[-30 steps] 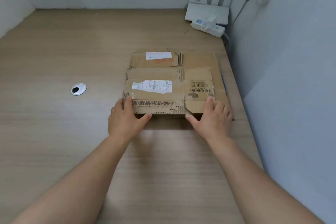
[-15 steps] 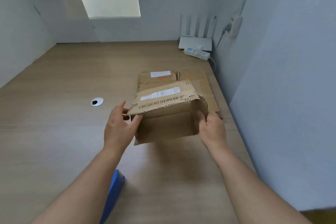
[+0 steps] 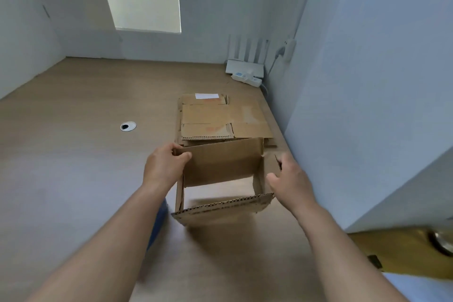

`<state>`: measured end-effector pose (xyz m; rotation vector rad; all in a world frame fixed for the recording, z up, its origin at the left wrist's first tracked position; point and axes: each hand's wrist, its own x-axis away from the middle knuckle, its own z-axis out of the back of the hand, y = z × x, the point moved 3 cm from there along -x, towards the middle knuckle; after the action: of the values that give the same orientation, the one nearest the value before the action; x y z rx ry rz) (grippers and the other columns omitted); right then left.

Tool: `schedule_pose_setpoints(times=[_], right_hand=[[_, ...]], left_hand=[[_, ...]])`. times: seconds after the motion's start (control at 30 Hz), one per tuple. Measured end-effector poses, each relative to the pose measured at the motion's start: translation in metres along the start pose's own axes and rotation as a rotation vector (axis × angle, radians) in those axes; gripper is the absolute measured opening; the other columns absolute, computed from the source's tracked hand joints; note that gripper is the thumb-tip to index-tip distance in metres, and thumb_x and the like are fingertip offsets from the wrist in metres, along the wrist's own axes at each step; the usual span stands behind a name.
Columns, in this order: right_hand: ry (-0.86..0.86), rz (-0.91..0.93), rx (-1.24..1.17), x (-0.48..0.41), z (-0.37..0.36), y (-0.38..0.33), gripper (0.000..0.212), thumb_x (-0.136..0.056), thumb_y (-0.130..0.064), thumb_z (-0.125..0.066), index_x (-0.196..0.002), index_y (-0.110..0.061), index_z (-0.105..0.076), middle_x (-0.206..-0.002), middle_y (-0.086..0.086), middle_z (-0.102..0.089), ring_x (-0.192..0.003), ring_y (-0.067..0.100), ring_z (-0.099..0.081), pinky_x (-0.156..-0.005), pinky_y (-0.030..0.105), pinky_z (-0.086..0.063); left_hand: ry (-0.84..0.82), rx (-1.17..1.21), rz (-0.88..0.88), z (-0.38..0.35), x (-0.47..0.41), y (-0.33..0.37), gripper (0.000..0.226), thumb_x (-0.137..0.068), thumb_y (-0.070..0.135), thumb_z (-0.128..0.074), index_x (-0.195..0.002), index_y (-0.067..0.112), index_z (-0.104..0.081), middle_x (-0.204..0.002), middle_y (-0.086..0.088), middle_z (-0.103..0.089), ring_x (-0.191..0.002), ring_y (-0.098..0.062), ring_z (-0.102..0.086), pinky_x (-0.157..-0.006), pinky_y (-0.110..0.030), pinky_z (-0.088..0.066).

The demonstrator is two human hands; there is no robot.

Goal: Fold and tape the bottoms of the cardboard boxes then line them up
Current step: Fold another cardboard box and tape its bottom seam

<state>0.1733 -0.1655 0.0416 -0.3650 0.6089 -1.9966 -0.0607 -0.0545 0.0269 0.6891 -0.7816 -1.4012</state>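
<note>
- Pale walls enclose a wood-grain desk (image 3: 73, 179) on three sides, with a white router (image 3: 245, 67) and a power strip (image 3: 246, 78) tucked into the far right corner and a round cable grommet (image 3: 128, 126) set into the surface to the left.
- One cardboard box (image 3: 220, 171) is held above the desk, opened into a rectangular tube; the desk surface can be seen straight through it, so its bottom is judged not yet folded.
- The left hand (image 3: 164, 169) is clamped on the box's far left corner, with the thumb laid over the upper edge of the far wall.
- The right hand (image 3: 291, 179) is placed at the box's right wall with the thumb extended inward; the fingers are partly hidden and blurred, so a firm pinch cannot be confirmed, though the wall appears to be gripped.
- A stack of flattened boxes (image 3: 220, 117) is left lying just beyond the held one, against the right-hand wall.
- No tape or dispenser can be identified with certainty; a blue object (image 3: 157, 225) is partly hidden under the left forearm, and a yellowish item (image 3: 402, 252) is seen at the lower right.
- Progress is judged to be at the very start: no box is seen folded, taped or lined up, and the whole stack remains to be worked through.
</note>
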Motion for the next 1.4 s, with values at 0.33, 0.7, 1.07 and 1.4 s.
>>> schedule_pose_setpoints(times=[0.33,0.7,1.07,1.4], right_hand=[[-0.015,-0.110,-0.038,-0.001,-0.006,0.035,0.026,-0.088,-0.012,-0.054,-0.111,-0.014,-0.043,-0.102,0.001,-0.050,-0.083,0.016,-0.049,-0.067,0.029,-0.040],[-0.312,0.215,-0.167,-0.022,-0.015,0.033,0.027,-0.097,-0.044,-0.044,-0.097,-0.023,-0.060,-0.094,-0.005,-0.062,-0.089,0.017,-0.056,-0.078,0.033,-0.046],[-0.102,0.309,-0.030,-0.022,-0.036,0.043,0.073,-0.082,-0.034,-0.068,-0.145,-0.029,-0.030,-0.127,-0.007,-0.041,-0.113,0.012,-0.046,-0.091,0.026,-0.044],[-0.282,0.199,-0.218,-0.040,-0.038,0.033,0.042,-0.085,-0.038,-0.065,-0.123,-0.022,-0.057,-0.117,-0.008,-0.051,-0.116,0.012,-0.044,-0.095,0.031,-0.043]], left_hand=[[-0.186,0.404,-0.085,-0.016,0.076,-0.025,0.018,-0.091,0.028,-0.061,-0.108,0.023,-0.057,-0.117,0.014,-0.059,-0.109,-0.002,-0.055,-0.081,-0.014,-0.048],[-0.127,0.033,-0.168,-0.039,0.067,-0.030,0.031,-0.090,0.042,-0.055,-0.121,0.037,-0.058,-0.151,0.004,-0.032,-0.140,-0.009,-0.026,-0.109,-0.027,-0.027],[-0.231,0.091,-0.093,-0.043,0.051,-0.026,0.026,-0.078,0.050,-0.063,-0.101,0.039,-0.063,-0.153,0.015,-0.021,-0.139,-0.005,-0.026,-0.109,-0.027,-0.029],[-0.257,0.234,-0.071,-0.042,0.040,-0.040,0.029,-0.081,0.028,-0.061,-0.109,0.029,-0.056,-0.146,0.016,-0.034,-0.119,0.001,-0.045,-0.085,-0.011,-0.037]])
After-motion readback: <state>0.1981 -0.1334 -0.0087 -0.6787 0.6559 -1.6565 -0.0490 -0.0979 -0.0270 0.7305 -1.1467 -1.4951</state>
